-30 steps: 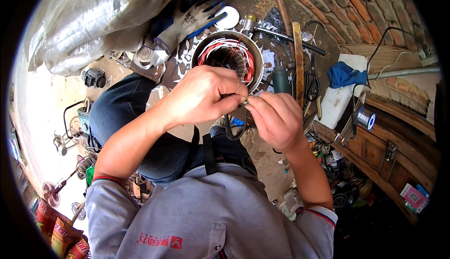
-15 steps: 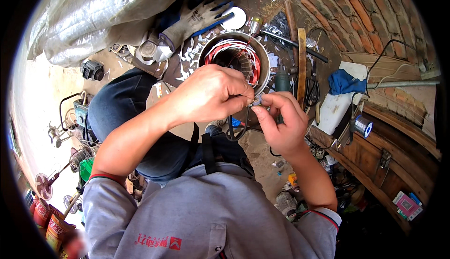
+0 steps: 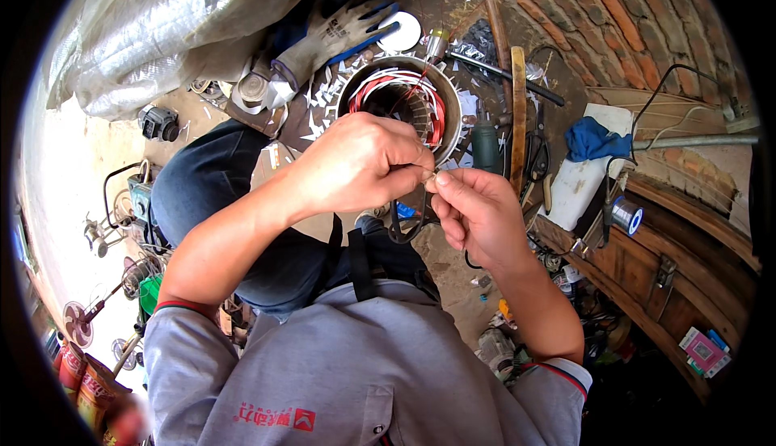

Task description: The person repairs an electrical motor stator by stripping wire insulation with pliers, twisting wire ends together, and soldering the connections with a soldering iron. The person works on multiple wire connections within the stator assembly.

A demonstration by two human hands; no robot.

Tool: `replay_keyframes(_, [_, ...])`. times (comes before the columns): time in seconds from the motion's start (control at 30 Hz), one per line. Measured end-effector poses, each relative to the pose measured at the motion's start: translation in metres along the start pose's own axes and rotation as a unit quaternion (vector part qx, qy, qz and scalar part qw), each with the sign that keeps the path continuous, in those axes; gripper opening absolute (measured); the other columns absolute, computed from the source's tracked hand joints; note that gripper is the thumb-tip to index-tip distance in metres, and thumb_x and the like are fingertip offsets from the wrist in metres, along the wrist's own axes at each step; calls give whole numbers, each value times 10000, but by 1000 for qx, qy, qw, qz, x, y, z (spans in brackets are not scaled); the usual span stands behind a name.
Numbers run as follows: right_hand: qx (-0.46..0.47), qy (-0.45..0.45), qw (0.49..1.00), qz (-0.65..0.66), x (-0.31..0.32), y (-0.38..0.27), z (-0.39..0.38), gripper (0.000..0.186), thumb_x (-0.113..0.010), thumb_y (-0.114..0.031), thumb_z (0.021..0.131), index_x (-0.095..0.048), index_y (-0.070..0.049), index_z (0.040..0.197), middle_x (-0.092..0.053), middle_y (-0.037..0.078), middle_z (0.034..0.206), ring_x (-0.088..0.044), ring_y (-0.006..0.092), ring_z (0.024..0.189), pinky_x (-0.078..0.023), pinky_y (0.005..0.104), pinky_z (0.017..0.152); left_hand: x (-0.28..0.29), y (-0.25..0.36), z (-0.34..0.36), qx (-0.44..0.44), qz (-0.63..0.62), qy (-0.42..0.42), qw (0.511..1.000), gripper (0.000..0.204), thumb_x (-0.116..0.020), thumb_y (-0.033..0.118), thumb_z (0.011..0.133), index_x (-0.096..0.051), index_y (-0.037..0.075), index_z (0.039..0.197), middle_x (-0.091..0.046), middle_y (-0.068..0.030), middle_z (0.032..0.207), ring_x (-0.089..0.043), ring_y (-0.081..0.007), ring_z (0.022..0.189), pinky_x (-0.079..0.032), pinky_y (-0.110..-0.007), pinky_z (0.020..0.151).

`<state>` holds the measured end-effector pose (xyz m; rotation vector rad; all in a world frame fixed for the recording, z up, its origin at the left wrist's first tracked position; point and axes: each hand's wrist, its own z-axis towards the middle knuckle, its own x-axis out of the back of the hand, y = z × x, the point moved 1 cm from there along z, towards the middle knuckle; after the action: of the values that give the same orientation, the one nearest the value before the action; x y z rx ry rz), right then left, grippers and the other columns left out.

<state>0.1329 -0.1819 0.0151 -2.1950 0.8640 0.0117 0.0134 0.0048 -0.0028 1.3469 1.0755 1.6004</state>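
Note:
Both hands meet in front of a metal motor stator (image 3: 453, 100) with red and white windings (image 3: 438, 115). My left hand (image 3: 373, 163) is closed, its thumb and forefinger pinching a small, thin wire end (image 3: 432, 172). My right hand (image 3: 477, 212) pinches at that same spot with thumb and forefinger, the other fingers curled underneath; the wire end is mostly hidden between the fingertips. A black cable (image 3: 404, 236) hangs in a loop below them. A green cylindrical tool (image 3: 485, 147) stands just right of the stator, and white paper scraps lie around it.
Work gloves (image 3: 331, 34) and a white disc (image 3: 398, 30) lie behind. Wooden bars (image 3: 517, 123) and a dark rod (image 3: 543, 93) are at right, beside a blue cloth (image 3: 596, 139), solder spool (image 3: 626, 214) and brick wall (image 3: 614, 10). A plastic sheet (image 3: 162, 18) hangs upper left.
My right hand has turned, its thumb now on top at the pinch and its other fingers curled lower. My left hand stays pinched, slightly shifted right along with the view.

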Motion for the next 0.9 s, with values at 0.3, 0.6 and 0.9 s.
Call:
replay_keyframes(0.3, [570, 100, 579, -575, 2, 5, 9, 257, -775, -14, 838, -679, 42, 1069, -684, 132, 929, -693, 277, 749, -567, 346, 645, 2, -1, 2, 0, -1, -6, 1000, 110, -732, 57, 861, -758, 5, 954, -710, -133, 855, -711, -300, 780, -551, -381, 694])
replay_keyframes(0.6, [157, 64, 979, -110, -3, 9, 10, 160, -683, -132, 989, -649, 12, 927, -650, 81, 817, -589, 113, 567, -478, 282, 484, 0, -1, 0, -5, 9, -6, 1000, 119, -734, 59, 856, -759, 12, 962, -709, -126, 862, -713, -297, 797, -551, -379, 701])
replay_keyframes(0.9, [503, 163, 715, -458, -1, 22, 5, 221, -790, -5, 849, -659, 31, 1023, -666, 135, 923, -680, 245, 701, -561, 336, 620, 2, 0, 2, 15, -4, -17, 1000, 116, -730, 41, 854, -759, 9, 962, -720, -123, 883, -721, -283, 809, -558, -368, 714])
